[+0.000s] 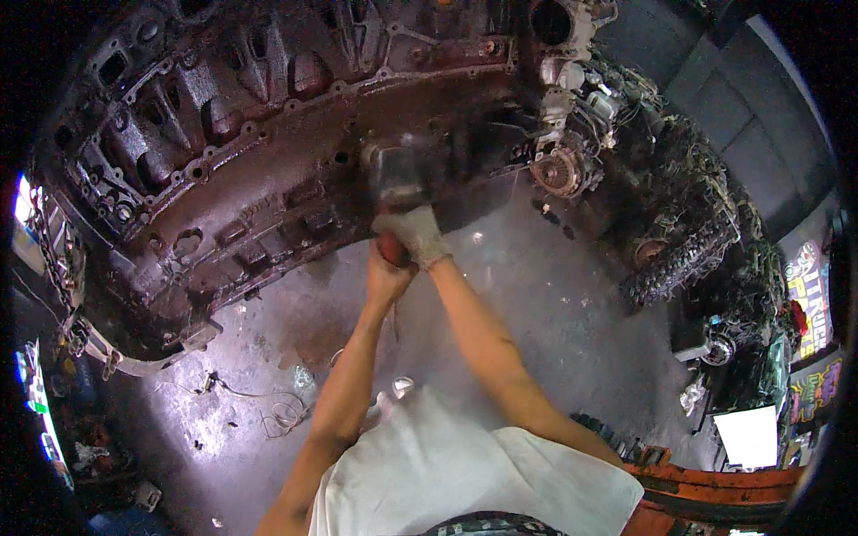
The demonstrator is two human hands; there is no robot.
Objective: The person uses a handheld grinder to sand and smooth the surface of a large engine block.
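Both my hands grip one tool with a red handle (391,250) in front of me. My right hand (415,234) wears a dirty white glove and closes around the handle's upper part. My left hand (386,275) is bare and closes just below it. The tool's heavy head (399,174) is blurred by motion and sits against the side of a large rusty engine block (268,170) that lies across the floor. The handle is mostly hidden under my fingers.
Greasy engine parts and a gear assembly (561,170) lie to the right of the block. A pile of chains and scrap (688,232) fills the right side. Loose wire (281,413) lies on the wet concrete floor. An orange metal frame (715,487) stands at the lower right.
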